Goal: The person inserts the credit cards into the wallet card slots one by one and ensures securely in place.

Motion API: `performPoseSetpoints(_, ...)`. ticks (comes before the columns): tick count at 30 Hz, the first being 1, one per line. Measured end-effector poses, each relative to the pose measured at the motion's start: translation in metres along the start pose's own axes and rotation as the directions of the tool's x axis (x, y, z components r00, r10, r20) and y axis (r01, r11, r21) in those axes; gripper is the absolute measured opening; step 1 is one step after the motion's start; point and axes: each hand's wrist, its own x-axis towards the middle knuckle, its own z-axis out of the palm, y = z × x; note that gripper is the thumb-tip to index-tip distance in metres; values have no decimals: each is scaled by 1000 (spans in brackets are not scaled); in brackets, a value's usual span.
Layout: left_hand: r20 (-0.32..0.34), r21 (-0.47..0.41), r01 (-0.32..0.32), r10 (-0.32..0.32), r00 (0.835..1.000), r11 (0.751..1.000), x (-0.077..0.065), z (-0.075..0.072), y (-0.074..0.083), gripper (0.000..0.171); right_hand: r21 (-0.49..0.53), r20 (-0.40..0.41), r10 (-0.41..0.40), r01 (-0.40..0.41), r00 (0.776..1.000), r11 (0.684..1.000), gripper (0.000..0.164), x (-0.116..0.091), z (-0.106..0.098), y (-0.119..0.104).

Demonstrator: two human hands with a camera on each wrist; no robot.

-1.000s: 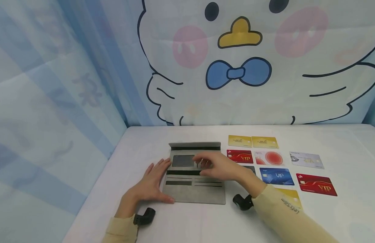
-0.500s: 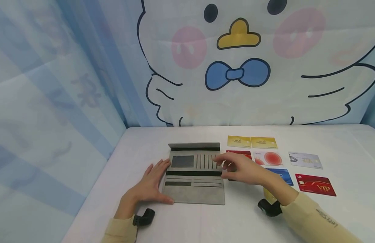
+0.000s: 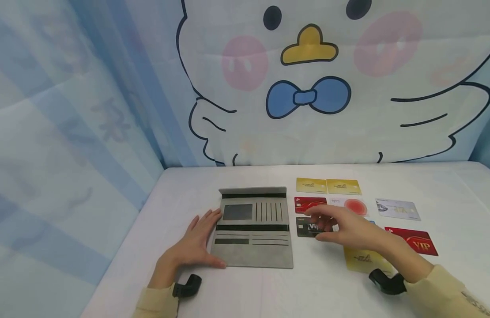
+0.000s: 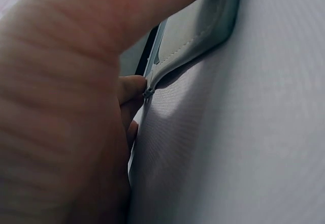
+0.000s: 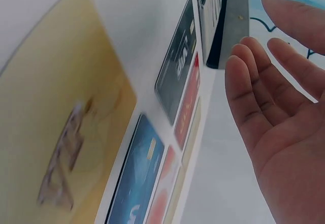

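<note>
A grey wallet point(image 3: 270, 257) lies unfolded on the table, with card slots and a dark window pocket facing up. Along its left edge rests my left hand point(image 3: 191, 245), fingers extended, thumb at the lower corner. In the left wrist view the wallet's stitched edge point(image 4: 190, 43) shows beside that hand. My right hand point(image 3: 352, 226) hovers above the cards with loosely bent fingers and holds nothing; its bare palm point(image 5: 294, 153) shows in the right wrist view. Nearest its fingertips is a black VIP card point(image 3: 304, 227). A blue card point(image 5: 137, 168) is mostly hidden beneath this hand in the head view.
Two gold cards point(image 3: 311, 185) lie at the back, with a red VIP card point(image 3: 307, 202) and a white card with a red circle point(image 3: 355, 206) before them. Right of these are a silver card point(image 3: 397, 209) and another red VIP card point(image 3: 421, 243). A yellow card point(image 3: 364, 259) lies nearer.
My right hand has moved right, from over the wallet's upper slots to above the cards, uncovering the slots and the black card. The left hand stays at the wallet's edge.
</note>
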Motion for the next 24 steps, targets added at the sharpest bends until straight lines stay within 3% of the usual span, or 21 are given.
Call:
performPoseSetpoints(12, 0, -11, 13, -13, 1000, 1000, 0, -1, 2, 123, -7, 57, 119, -119, 991, 993, 55, -33, -17, 13)
performPoseSetpoints(24, -3, -21, 16, -16, 1000, 1000, -1, 0, 1, 121, -43, 113, 172, -169, 979, 985, 56, -58, -24, 28)
